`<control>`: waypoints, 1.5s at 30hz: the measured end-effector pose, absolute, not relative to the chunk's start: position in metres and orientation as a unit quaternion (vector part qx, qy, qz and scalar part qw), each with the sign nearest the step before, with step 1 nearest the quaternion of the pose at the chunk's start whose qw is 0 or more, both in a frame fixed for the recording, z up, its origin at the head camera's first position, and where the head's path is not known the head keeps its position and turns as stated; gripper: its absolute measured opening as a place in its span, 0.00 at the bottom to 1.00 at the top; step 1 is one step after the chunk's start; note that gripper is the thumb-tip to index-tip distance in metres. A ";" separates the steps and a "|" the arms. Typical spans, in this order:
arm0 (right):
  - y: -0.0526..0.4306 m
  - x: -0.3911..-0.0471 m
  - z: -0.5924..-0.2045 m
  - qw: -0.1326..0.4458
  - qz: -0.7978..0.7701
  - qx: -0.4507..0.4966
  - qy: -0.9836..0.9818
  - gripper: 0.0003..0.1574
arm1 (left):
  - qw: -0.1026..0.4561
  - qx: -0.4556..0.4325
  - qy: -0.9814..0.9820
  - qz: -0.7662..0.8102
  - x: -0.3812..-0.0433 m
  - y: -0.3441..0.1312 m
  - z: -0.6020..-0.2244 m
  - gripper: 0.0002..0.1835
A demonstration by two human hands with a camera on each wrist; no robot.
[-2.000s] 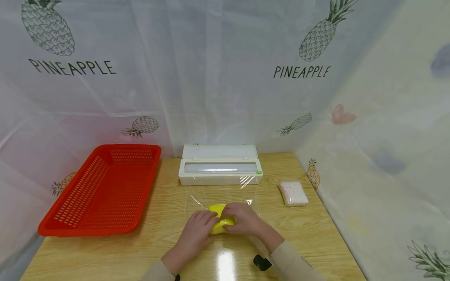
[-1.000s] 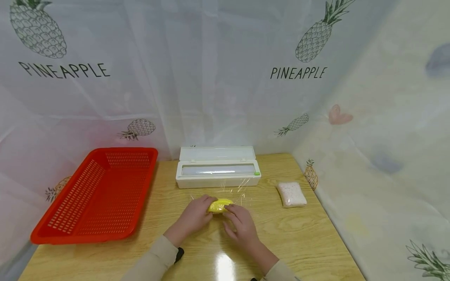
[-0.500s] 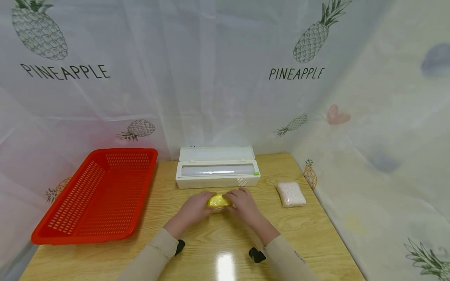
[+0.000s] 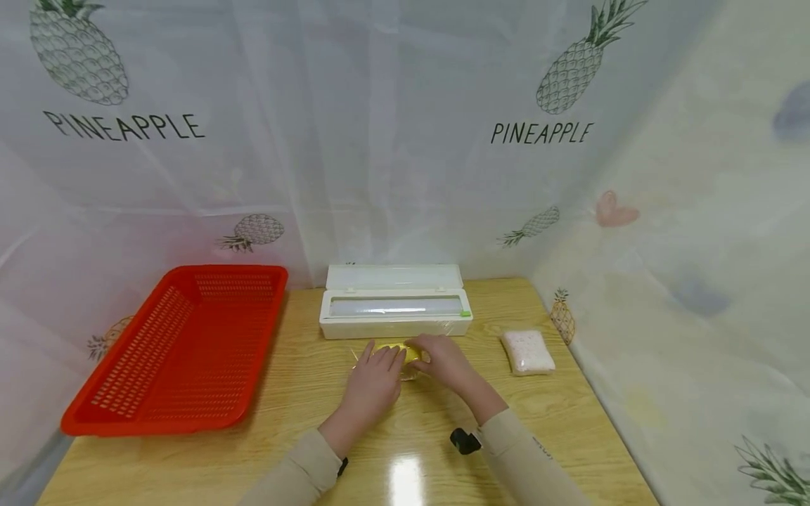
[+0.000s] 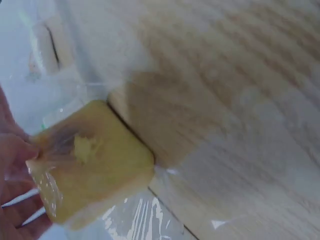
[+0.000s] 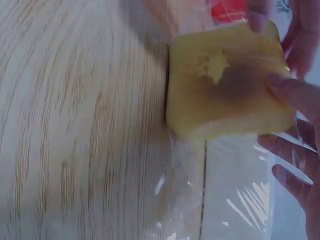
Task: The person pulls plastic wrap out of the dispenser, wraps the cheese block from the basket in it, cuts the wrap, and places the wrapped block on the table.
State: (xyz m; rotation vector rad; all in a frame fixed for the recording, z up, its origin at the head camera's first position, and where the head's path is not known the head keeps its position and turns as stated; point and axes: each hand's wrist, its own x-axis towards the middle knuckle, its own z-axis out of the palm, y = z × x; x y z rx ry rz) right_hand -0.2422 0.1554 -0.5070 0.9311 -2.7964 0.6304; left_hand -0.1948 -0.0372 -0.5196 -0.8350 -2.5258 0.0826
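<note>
A puffy yellow square bread [image 6: 200, 107] with a browned middle lies in clear plastic wrap [image 6: 245, 205], close in front of the wrap dispenser [image 4: 395, 325]. Over its left part my left hand [image 4: 371, 388] reaches with long fingers; the left wrist view shows a thumb on the bread's face and the other fingers beside it. My right hand [image 4: 446, 367] holds the right end, its thumb on the face and its fingers round the edge in the right wrist view. From above, the hands hide much of the bread, and only a yellow strip shows.
The dispenser's lid [image 4: 395, 276] stands raised, with a film roll inside. A red perforated basket [image 4: 249, 393] sits at the left. On the right lies a pale pink, square wrapped item [image 4: 528, 352]. A patterned curtain [image 4: 405, 176] hangs behind the wooden table [image 4: 304, 400].
The bread has moved away from me, towards the dispenser, and more film covers it. Since half a second ago my left hand has shifted right, its fingers now lying over the bread.
</note>
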 end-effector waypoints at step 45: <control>0.213 -0.221 -0.561 0.066 0.653 -0.019 -0.754 0.13 | 0.181 -0.247 -0.951 -0.035 -0.231 -0.034 -0.521 0.27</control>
